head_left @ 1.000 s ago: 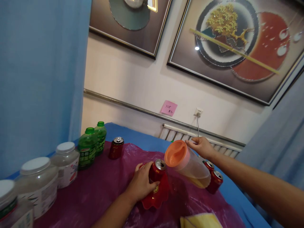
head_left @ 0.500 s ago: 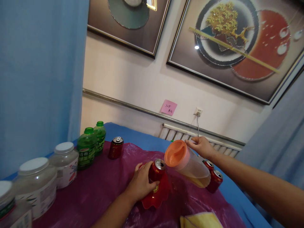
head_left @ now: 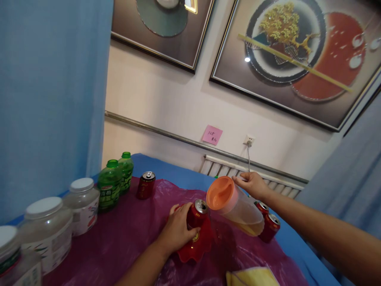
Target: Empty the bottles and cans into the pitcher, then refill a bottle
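My left hand (head_left: 177,229) wraps round a red drink can (head_left: 196,216), which stands on a red wavy-edged tray (head_left: 190,254). My right hand (head_left: 253,185) grips a translucent pitcher (head_left: 242,212) with an orange lid (head_left: 220,193). Tilted far over to the left, the pitcher has its lid end beside the can's top. Some yellowish liquid lies low in the pitcher, along its underside. A thin stream seems to fall from the lid close to the can's right side. The pitcher's handle is largely hidden by my fingers.
Another dark red can (head_left: 146,185) stands back left, near green bottles (head_left: 109,186) and several white-lidded jars (head_left: 47,232). Two red cans (head_left: 270,227) are behind the pitcher at right. A yellow cloth (head_left: 252,277) lies at the front on purple plastic sheeting (head_left: 125,242).
Hardly anything differs. The view has shifted very slightly; both hands, the can and the tilted pitcher keep their places.
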`<state>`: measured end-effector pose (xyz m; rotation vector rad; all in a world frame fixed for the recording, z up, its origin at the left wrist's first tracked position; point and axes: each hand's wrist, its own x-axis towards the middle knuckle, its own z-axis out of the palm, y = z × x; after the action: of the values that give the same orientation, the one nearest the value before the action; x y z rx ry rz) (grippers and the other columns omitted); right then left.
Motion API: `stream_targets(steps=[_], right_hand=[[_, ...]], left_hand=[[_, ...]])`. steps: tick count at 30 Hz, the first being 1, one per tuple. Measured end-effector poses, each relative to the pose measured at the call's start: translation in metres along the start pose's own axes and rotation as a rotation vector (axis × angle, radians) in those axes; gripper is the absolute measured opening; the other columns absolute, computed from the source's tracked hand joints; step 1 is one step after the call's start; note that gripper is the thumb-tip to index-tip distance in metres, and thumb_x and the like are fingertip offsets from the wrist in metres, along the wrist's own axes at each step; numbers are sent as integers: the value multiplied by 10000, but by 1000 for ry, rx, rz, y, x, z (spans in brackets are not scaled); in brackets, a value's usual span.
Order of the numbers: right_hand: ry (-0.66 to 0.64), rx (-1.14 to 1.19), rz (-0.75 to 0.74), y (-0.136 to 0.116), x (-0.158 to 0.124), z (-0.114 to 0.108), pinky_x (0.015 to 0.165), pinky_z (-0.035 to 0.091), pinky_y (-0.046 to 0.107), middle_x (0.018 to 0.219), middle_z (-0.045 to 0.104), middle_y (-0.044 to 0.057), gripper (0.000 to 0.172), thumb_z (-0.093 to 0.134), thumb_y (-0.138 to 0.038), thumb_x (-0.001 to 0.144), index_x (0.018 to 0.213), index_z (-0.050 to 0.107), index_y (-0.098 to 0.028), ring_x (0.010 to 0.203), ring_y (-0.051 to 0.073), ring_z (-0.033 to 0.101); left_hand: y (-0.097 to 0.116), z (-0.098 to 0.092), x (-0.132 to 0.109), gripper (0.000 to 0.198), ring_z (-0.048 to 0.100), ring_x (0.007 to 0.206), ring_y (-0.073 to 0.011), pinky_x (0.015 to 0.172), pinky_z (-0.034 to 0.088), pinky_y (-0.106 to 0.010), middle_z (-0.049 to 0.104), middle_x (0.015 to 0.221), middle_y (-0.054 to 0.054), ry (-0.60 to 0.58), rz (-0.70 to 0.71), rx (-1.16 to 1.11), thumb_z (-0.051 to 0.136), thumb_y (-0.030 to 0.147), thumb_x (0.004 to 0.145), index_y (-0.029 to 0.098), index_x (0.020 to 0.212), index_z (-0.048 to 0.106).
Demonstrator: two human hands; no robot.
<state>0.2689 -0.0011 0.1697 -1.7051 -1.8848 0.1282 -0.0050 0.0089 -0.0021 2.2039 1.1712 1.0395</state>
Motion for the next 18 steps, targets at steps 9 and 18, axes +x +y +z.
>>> stream_targets(steps=[9, 18], right_hand=[[2, 9, -8, -1, 0, 0, 462, 147, 267, 525, 207, -65, 554, 524, -655, 793, 546, 242, -248, 488, 90, 210], [4, -7, -14, -4, -2, -1, 469, 140, 273, 518, 204, -64, 547, 513, -648, 796, 546, 234, -249, 488, 90, 213]], left_hand=[[2, -2, -1, 723, 600, 1257, -349, 1169, 290, -575, 675, 1333, -119, 23, 0, -9, 816, 248, 639, 230, 1312, 554], [5, -3, -1, 732, 603, 1255, -351, 1183, 278, -575, 682, 1320, -114, 15, -11, -12, 825, 244, 628, 222, 1311, 559]])
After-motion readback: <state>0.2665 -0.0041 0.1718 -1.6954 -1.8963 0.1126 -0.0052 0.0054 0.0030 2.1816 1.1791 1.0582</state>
